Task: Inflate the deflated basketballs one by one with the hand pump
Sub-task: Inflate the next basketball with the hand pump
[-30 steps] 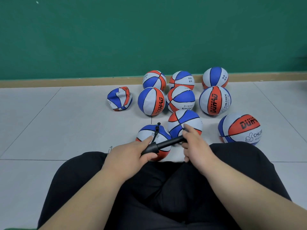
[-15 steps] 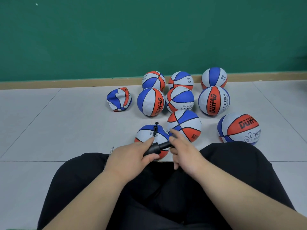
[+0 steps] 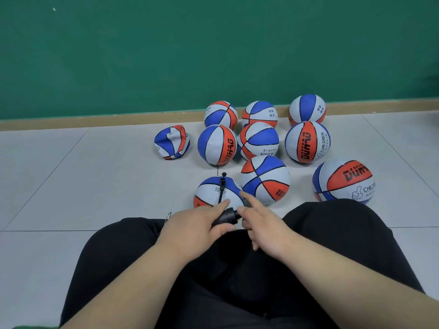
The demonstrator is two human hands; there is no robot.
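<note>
Left hand [image 3: 194, 229] grips a smooth black pump [image 3: 225, 216], barrel slanting up rightward; right hand [image 3: 263, 226] curls round its far end. Thin hose [image 3: 221, 192] rises to a round ball [image 3: 208, 192].

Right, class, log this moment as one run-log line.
left hand grips hand pump | right hand holds its handle end | hose runs to nearest basketball | crumpled basketball lies far left

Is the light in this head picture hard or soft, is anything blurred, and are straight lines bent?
Head view: the light is soft, with only faint shadows under the red, white and blue basketballs and no glare on the grey floor tiles; the right hand at the black hand pump looks slightly smeared; the wooden skirting board bows slightly, a wide-angle effect.
</note>
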